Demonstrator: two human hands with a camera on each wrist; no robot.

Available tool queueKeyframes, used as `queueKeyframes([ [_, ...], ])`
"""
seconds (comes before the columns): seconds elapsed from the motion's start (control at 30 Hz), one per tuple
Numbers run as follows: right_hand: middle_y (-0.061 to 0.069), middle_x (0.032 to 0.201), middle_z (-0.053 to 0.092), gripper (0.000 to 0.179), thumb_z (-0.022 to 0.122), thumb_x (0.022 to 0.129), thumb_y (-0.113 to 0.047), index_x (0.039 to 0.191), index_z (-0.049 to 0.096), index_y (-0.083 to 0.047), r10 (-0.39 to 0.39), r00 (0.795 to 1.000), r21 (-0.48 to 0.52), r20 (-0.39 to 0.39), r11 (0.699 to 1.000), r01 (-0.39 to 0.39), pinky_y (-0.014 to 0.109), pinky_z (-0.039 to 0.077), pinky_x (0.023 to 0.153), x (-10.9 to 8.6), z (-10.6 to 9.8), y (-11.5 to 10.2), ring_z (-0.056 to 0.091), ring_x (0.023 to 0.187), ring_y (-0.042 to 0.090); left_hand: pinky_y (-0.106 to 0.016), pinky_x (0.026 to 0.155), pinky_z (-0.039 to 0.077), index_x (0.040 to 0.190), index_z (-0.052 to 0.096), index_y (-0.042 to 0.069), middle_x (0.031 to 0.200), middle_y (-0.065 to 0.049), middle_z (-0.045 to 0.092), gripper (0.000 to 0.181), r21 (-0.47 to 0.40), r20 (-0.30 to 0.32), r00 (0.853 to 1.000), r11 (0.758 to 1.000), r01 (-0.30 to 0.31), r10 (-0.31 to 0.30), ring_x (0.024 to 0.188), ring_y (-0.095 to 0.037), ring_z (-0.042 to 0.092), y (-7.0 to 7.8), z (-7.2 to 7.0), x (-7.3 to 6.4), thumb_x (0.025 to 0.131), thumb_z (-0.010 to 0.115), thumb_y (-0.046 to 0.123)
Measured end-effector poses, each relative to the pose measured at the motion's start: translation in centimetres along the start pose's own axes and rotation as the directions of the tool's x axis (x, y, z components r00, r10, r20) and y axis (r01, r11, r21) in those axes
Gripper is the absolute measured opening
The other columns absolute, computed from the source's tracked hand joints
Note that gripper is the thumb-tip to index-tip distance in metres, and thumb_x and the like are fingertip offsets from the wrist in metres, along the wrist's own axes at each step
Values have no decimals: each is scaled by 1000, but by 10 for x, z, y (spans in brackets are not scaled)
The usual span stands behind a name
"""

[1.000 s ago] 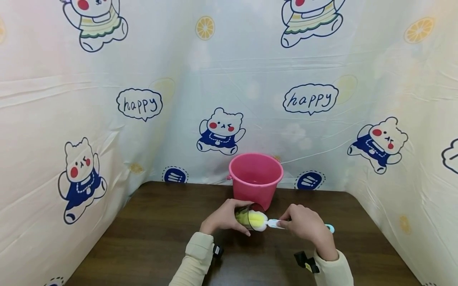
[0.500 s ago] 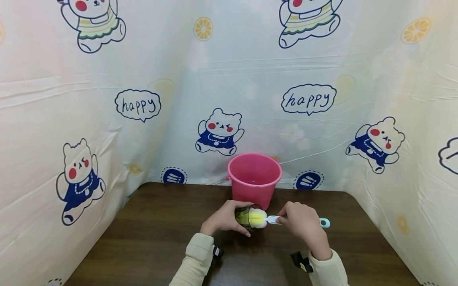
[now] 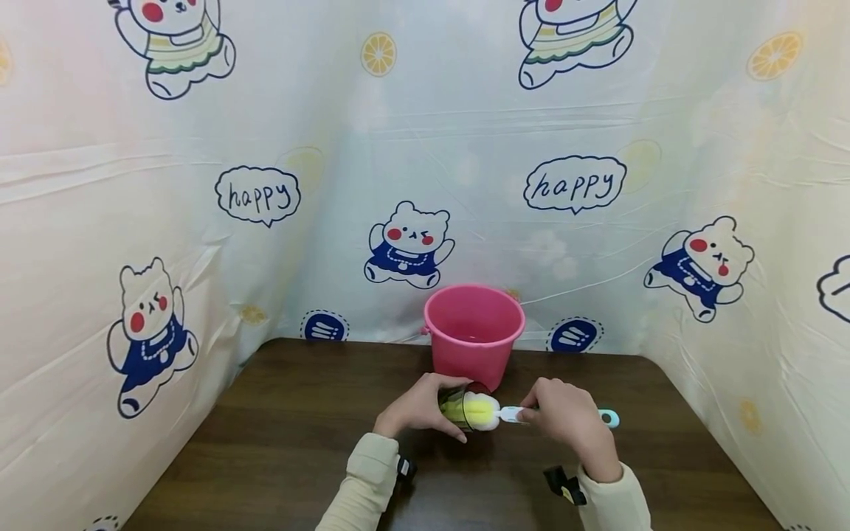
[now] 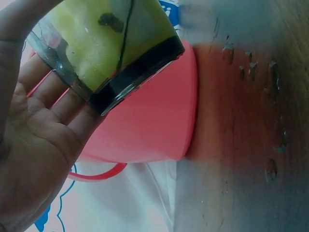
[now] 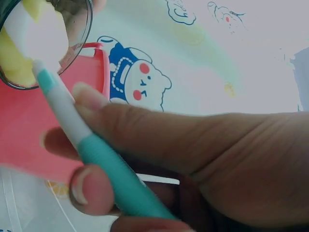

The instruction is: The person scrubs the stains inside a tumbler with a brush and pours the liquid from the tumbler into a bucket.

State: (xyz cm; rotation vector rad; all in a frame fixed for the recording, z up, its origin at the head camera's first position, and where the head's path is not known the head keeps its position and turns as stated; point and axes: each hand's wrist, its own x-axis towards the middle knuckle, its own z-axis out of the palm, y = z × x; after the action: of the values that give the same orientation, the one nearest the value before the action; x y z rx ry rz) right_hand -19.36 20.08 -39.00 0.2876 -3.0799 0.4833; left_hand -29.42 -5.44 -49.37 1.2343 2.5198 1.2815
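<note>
My left hand (image 3: 425, 404) grips a clear drinking glass (image 4: 140, 36) with a dark band around its base, tipped on its side above the table. Its mouth faces right in the head view. A sponge cup brush (image 3: 479, 411) with a yellow and white head sits partly inside the glass, the white end bulging at the rim. In my right hand (image 3: 564, 417) is the brush's white and teal handle (image 5: 116, 169), pinched between thumb and fingers. The handle's looped end (image 3: 609, 419) pokes out behind that hand.
A pink bucket (image 3: 473, 361) stands just behind the glass, near the back edge of the dark wooden table (image 3: 299, 413). Water drops (image 4: 251, 67) lie on the tabletop. A printed cloth (image 3: 491, 110) hangs around the back and sides.
My right hand pushed the brush slightly left into the glass, then drew it slightly back right. The left hand and glass stay almost in place.
</note>
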Motion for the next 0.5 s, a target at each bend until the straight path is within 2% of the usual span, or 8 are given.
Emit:
queueKeyframes([
  [0.13,-6,78,72,7,83,84,-26,86,83,-19,-15,998,-43,-66,999,12,31,44,52,2,0,-1,53,62,11,-34,106,50,142,61,20,135,8,64,85,4,-12,1000,1000,0,0,121,-7,57,-1,0,1,65,98,27],
  [0.27,-4,82,75,10,84,83,-26,90,84,-20,-33,996,-42,-82,999,30,30,44,53,2,-1,-4,54,63,10,-35,106,50,143,60,21,136,9,64,87,13,-24,999,1000,28,-28,121,-7,57,-5,-2,-1,65,98,29],
  [0.4,-6,85,75,11,85,83,-27,91,84,-20,-49,997,-15,-57,999,48,30,44,54,1,-2,-5,55,64,9,-34,106,49,142,60,23,136,12,63,87,13,-24,999,999,37,-37,121,-7,57,-7,-3,-1,65,98,31],
  [0.5,-8,77,72,7,84,84,-25,90,84,-20,-44,999,34,-11,998,45,30,44,54,0,-3,-4,55,59,9,-34,106,49,142,60,23,135,12,63,86,4,-25,999,1000,27,-26,121,-7,57,-7,-4,-1,65,99,29],
])
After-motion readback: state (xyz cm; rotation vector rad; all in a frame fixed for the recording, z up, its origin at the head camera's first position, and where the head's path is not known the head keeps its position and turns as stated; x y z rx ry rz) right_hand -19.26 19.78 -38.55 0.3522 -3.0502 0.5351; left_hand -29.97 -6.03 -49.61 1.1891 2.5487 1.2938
